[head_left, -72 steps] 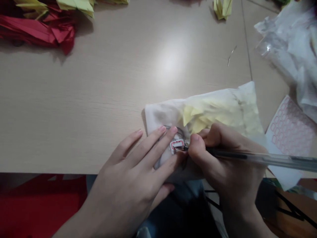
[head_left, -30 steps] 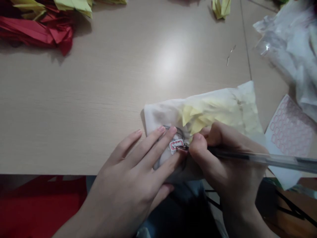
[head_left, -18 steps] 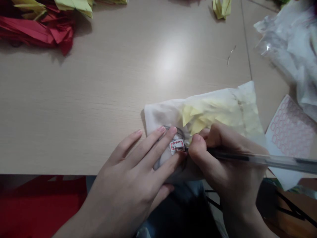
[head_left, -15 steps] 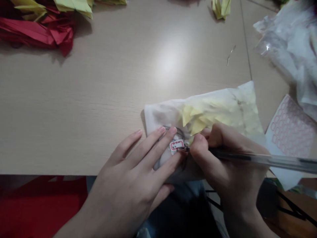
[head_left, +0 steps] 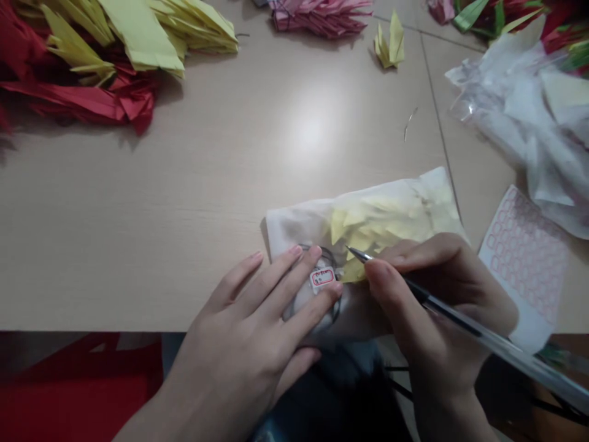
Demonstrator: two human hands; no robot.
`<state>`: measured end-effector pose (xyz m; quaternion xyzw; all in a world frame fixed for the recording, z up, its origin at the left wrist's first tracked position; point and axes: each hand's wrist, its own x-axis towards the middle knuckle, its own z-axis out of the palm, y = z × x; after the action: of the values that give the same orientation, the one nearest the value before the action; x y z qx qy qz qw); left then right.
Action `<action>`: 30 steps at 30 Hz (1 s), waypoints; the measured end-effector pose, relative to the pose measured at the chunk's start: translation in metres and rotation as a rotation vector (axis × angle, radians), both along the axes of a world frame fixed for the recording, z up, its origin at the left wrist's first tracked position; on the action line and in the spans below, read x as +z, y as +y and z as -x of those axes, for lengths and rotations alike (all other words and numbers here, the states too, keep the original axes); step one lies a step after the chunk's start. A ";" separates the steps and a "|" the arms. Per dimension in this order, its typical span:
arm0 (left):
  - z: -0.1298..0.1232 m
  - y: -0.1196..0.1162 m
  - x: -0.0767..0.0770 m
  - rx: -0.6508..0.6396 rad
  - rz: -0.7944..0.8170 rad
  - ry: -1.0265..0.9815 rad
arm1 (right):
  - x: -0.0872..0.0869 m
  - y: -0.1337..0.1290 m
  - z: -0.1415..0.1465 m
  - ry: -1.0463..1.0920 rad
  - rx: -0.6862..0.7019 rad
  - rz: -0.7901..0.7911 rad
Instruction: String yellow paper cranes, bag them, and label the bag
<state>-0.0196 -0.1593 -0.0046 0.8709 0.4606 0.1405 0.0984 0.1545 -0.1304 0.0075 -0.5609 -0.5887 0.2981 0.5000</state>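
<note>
A translucent white bag (head_left: 299, 221) lies at the table's front edge, with folded yellow paper pieces (head_left: 368, 224) showing through it. On the bag sits a small white label (head_left: 323, 279) with a red border and handwriting, beside a dark coil (head_left: 327, 252) seen through the plastic. My left hand (head_left: 257, 325) rests flat on the bag, fingers spread around the label. In my right hand (head_left: 442, 301) is a clear-barrelled pen (head_left: 478, 334), pinched between thumb and fingers. Its tip is right of and above the label, apart from it.
A sheet of red-bordered labels (head_left: 524, 264) lies at right, below a crumpled clear bag (head_left: 529, 110). Red paper (head_left: 92, 104) and yellow paper bundles (head_left: 202, 31) fill the upper left. A pink bundle (head_left: 317, 15), a yellow folded piece (head_left: 390, 43) and a thin wire (head_left: 409, 124) lie farther back.
The pen tip has lifted off the label and moved up and right, and the pen now slants more steeply. My left hand stays on the bag. The view has shifted, showing more of the table's back.
</note>
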 end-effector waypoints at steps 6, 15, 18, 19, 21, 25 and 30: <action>0.001 0.001 0.000 0.009 -0.003 -0.029 | -0.002 -0.005 -0.005 0.086 0.283 -0.036; 0.002 0.000 -0.004 -0.002 -0.044 -0.032 | 0.000 -0.003 -0.004 0.020 0.173 -0.028; 0.002 0.000 -0.004 0.001 -0.027 -0.023 | 0.002 0.001 0.002 -0.002 0.107 0.023; 0.002 0.001 -0.004 0.004 -0.023 -0.020 | 0.003 0.003 0.003 -0.007 0.081 0.039; 0.001 0.001 -0.003 0.006 -0.027 -0.017 | 0.003 0.006 0.004 -0.028 0.042 0.066; 0.001 0.001 -0.003 -0.002 -0.041 -0.008 | 0.000 0.008 0.003 -0.131 0.067 0.096; 0.001 0.001 -0.003 -0.001 -0.031 -0.014 | 0.000 0.010 0.003 -0.273 0.080 0.094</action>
<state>-0.0204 -0.1588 -0.0075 0.8715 0.4573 0.1534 0.0882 0.1514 -0.1208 0.0072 -0.5949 -0.6586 0.2661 0.3763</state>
